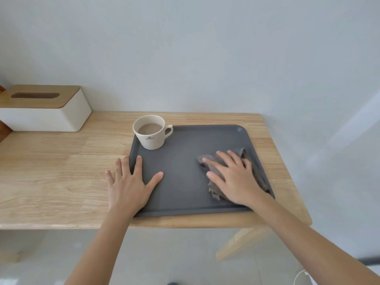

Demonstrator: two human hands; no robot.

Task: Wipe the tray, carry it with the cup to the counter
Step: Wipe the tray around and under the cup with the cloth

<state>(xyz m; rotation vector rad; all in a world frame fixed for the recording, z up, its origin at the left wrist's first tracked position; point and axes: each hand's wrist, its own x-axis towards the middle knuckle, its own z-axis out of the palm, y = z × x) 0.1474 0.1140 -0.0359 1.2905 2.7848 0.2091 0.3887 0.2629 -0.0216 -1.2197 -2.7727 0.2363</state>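
Observation:
A dark grey tray [185,161] lies on the right part of a light wooden table [61,171]. A cream cup [151,131] with a brown drink stands in the tray's far left corner, its handle pointing right. A crumpled grey cloth [257,171] lies on the right side of the tray. My right hand [232,177] presses flat on the cloth, fingers spread. My left hand [129,182] lies flat across the tray's left rim, thumb on the tray, outer fingers on the table.
A white tissue box [43,109] with a wooden lid stands at the back left of the table, against the pale wall. The table's right edge lies just beyond the tray. A table leg [236,243] and tiled floor show below.

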